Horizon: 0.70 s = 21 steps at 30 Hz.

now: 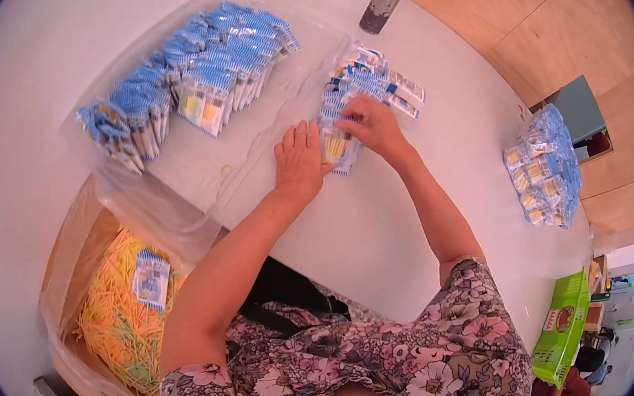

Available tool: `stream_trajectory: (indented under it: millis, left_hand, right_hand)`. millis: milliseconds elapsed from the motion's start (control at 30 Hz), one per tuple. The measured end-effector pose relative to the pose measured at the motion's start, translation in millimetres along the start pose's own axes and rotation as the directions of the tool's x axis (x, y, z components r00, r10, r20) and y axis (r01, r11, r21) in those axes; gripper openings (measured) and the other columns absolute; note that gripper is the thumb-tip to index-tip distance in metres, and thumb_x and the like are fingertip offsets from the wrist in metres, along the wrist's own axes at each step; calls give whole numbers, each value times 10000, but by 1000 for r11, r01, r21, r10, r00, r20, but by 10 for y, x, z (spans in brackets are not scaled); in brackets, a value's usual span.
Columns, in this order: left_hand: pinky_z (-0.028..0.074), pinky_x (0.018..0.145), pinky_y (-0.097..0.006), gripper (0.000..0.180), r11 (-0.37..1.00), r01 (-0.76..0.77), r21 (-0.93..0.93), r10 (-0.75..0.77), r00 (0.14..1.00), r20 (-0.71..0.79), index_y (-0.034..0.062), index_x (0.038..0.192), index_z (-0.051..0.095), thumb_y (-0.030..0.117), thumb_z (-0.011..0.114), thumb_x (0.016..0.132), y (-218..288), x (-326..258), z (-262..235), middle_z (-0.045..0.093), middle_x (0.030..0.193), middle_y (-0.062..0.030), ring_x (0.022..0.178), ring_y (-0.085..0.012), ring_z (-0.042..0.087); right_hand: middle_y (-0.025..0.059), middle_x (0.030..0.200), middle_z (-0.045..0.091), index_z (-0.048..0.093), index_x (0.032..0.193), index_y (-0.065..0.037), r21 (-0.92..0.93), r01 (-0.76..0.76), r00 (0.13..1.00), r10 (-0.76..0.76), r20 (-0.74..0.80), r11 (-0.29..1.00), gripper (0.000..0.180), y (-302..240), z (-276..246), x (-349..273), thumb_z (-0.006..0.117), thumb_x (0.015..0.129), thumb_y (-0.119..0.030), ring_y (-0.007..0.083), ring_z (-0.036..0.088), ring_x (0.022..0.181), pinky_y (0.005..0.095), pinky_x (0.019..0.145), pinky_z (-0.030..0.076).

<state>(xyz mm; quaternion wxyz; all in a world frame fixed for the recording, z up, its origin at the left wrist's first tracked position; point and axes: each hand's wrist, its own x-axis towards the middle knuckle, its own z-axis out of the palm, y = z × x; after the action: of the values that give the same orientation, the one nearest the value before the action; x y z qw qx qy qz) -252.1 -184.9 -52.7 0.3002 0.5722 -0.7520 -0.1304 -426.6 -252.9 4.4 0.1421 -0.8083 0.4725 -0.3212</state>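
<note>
A small clear packet (pixel 335 149) with yellow sticks inside and a blue-striped top lies on the white table in front of me. My left hand (pixel 300 162) rests flat along its left side, fingers stretched out and thumb at the packet's lower edge. From the right, my right hand (pixel 374 124) bends over the packet's upper part with its fingers pinched on it; the fingertips are partly hidden. Just beyond, a loose pile of blue-striped packets (pixel 366 81) spreads out, touching the one at my hands.
Rows of filled packets (pixel 229 58) lie on a plastic sheet (pixel 259 146) at the far left. A plastic-lined box (pixel 71 228) of yellow, orange and green sticks (pixel 112 302) stands at the left. A dark bottle (pixel 385 1), bundled packets (pixel 543 170) and a green basket (pixel 562 326) are rightward.
</note>
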Motion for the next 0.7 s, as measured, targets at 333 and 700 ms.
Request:
stream_trajectory:
  millis: [333, 700]
  left_hand:
    - [216, 1021, -455, 956, 966, 169, -196, -130, 972, 198, 22, 1418, 185, 148, 768, 671, 133, 400, 70, 388, 1364, -144, 1299, -326, 292]
    - [381, 1001, -367, 901, 561, 87, -823, -17, 995, 94, 87, 1341, 219, -43, 754, 628, -22, 429, 227, 442, 1265, -123, 1235, -252, 412]
  right_hand:
    - [88, 947, 641, 635, 942, -69, -599, -23, 1000, 9, -27, 801, 146, 518, -326, 436, 624, 816, -143, 293, 544, 901, 395, 709, 418]
    - [0, 831, 550, 570, 948, -24, 425, -340, 935, 254, 246, 839, 206, 311, -333, 43, 553, 918, -227, 88, 469, 805, 249, 698, 402]
